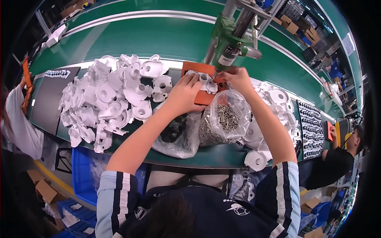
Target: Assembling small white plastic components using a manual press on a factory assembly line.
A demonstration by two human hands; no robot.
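Well, the left hand (184, 94) had its fingers over a white moulded plastic part (207, 84), gripping it on a flat orange block (204, 98)! To its right, the right hand (238, 80) curled beside the tip of an upright green metal machine (227, 55); whether it pinched anything, I couldn't tell. Just below both hands, a clear plastic bag (243, 108) held silver metal screws (228, 119).

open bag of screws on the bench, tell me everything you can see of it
The bag looks like thin clear plastic, crumpled, its mouth open upward. Silver metal screws show inside. It sits on the green bench, between another clear bag and white parts, in front of the orange fixture. Whether it touches the right forearm is unclear.
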